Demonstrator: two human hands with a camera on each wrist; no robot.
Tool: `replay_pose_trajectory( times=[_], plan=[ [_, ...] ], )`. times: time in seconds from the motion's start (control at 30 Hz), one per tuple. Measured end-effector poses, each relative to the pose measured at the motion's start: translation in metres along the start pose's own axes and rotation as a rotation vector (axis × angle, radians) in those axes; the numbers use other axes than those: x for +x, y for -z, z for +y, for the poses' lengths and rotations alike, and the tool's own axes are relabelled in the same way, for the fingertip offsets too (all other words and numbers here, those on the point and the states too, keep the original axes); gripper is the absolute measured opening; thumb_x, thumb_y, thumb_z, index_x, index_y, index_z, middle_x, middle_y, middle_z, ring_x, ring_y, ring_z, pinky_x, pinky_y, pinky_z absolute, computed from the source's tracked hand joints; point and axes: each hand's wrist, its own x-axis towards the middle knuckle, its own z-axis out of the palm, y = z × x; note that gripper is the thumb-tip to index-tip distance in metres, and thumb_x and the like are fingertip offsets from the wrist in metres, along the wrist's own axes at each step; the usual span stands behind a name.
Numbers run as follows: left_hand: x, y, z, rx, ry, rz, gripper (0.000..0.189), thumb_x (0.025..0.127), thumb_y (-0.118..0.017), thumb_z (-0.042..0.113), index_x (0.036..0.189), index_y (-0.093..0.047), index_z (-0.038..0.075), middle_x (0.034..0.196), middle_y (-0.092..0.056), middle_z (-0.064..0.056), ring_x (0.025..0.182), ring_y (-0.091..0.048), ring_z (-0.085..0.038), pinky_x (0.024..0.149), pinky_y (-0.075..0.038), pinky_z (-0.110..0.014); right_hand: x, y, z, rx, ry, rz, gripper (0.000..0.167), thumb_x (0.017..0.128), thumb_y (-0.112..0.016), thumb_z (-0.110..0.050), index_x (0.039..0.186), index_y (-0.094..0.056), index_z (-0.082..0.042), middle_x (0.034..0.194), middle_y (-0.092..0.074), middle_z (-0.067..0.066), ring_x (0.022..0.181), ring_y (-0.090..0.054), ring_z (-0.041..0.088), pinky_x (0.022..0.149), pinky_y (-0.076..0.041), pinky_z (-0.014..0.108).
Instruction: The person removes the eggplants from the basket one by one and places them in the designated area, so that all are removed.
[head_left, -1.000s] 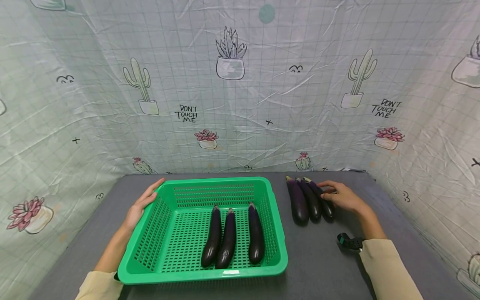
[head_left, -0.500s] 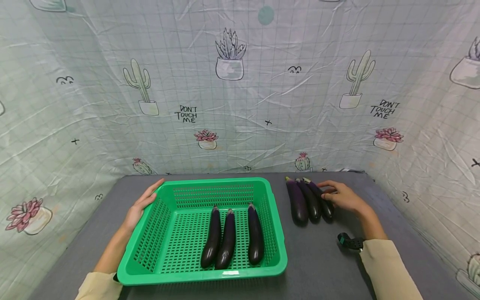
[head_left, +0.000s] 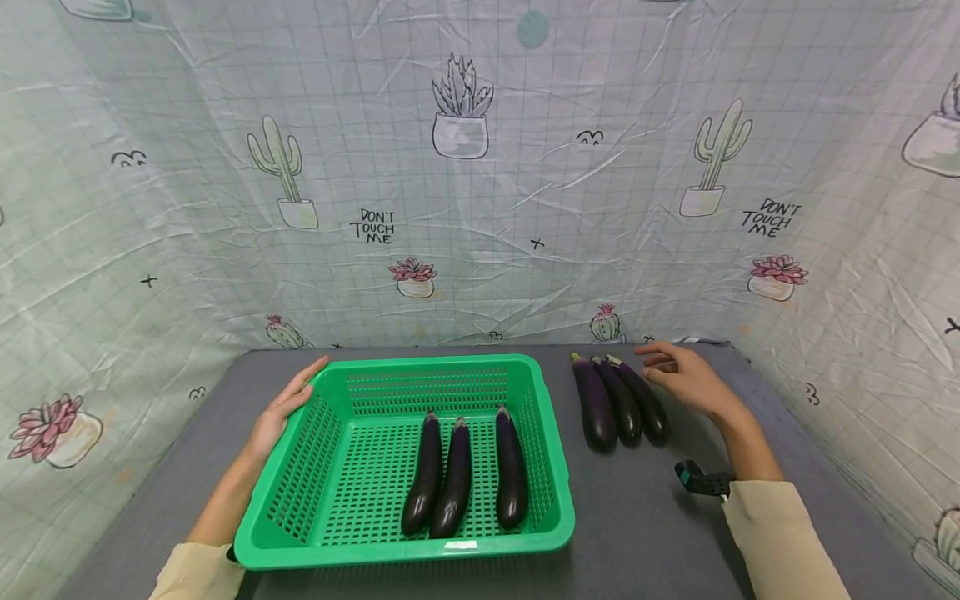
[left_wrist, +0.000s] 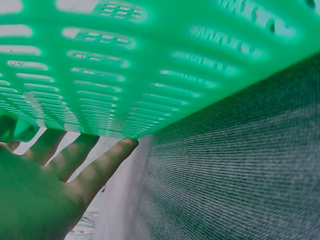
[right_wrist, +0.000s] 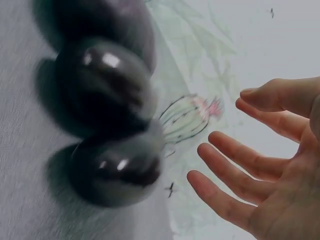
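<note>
Fingers extended, my left hand [head_left: 274, 423] rests against the left side wall of a green plastic basket [head_left: 557, 467]; the left wrist view has its fingertips at the perforated wall. Three dark purple eggplants lie lengthwise inside: a left one [head_left: 424, 475], a middle one [head_left: 453, 479] and, a little apart, a right one [head_left: 512, 469]. To the basket's right, three more sit side by side on the table: a left eggplant [head_left: 596, 404], a middle one [head_left: 622, 402] and a right one [head_left: 647, 403]. Just beside that right one hovers my right hand [head_left: 686, 379], holding nothing, its fingers spread in the right wrist view.
The grey tabletop [head_left: 622, 525] carries the basket and the loose eggplants. A white cloth [head_left: 480, 200] printed with cacti hangs behind the table and along both sides.
My right hand has come off the rightmost loose eggplant and lifted slightly away from it. The left hand, basket and eggplants stay where they were.
</note>
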Motion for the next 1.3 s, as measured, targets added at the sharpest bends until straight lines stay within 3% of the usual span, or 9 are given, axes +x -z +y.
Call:
replay_pose_trajectory(
  times=[0.17,0.33,0.6,0.8,1.07,1.3],
  plan=[
    [0.001,0.001,-0.001,0.027,0.0,0.011,0.055,0.115,-0.019,0.015,0.165,-0.003,-0.001,0.164,-0.021,0.014,0.142,-0.039,0.01,0.109,-0.041,-0.012,-0.003,0.0,-0.017,-0.004,0.039,0.014,0.043,0.108,-0.055,-0.019,0.148,-0.052,-0.003,0.143,-0.056,0.03,0.128,-0.057,0.05,0.099,-0.052,0.06],
    [0.001,0.0,-0.001,0.125,-0.002,0.044,0.054,0.115,-0.021,0.016,0.165,-0.01,-0.001,0.17,-0.018,0.003,0.142,-0.029,0.016,0.107,-0.032,-0.008,-0.007,0.0,-0.036,0.009,0.081,0.026,0.044,0.108,-0.055,-0.019,0.149,-0.051,-0.004,0.142,-0.057,0.029,0.128,-0.057,0.05,0.1,-0.052,0.061],
    [0.001,0.001,0.0,0.21,-0.016,0.07,0.053,0.114,-0.023,0.014,0.164,-0.016,-0.002,0.165,-0.024,0.013,0.141,-0.024,0.019,0.103,-0.027,-0.007,-0.012,-0.005,-0.066,0.071,0.13,0.007,0.046,0.109,-0.056,-0.021,0.151,-0.049,-0.006,0.146,-0.054,0.026,0.129,-0.058,0.046,0.093,-0.058,0.055],
    [0.002,0.0,0.001,0.187,-0.001,0.067,0.054,0.115,-0.023,0.016,0.165,-0.014,-0.002,0.168,-0.02,0.007,0.14,-0.025,0.018,0.104,-0.028,-0.008,-0.006,-0.015,-0.093,0.099,0.196,-0.022,0.044,0.108,-0.057,-0.019,0.15,-0.051,-0.009,0.148,-0.054,0.022,0.129,-0.059,0.043,0.092,-0.059,0.05],
    [0.002,0.001,0.002,0.173,0.015,0.071,0.054,0.115,-0.023,0.017,0.165,-0.014,0.0,0.172,-0.014,-0.003,0.141,-0.025,0.016,0.105,-0.029,-0.008,0.014,-0.034,-0.136,0.084,0.293,-0.11,0.042,0.107,-0.058,-0.02,0.148,-0.054,-0.013,0.143,-0.058,0.018,0.128,-0.061,0.039,0.096,-0.058,0.051],
    [0.002,-0.001,0.002,0.152,0.033,0.072,0.054,0.115,-0.023,0.018,0.166,-0.013,0.002,0.173,-0.005,-0.016,0.141,-0.028,0.016,0.105,-0.032,-0.008,0.034,-0.055,-0.174,0.099,0.322,-0.251,0.041,0.106,-0.058,-0.015,0.147,-0.055,-0.014,0.134,-0.062,0.018,0.117,-0.067,0.034,0.088,-0.061,0.043]
  ],
)
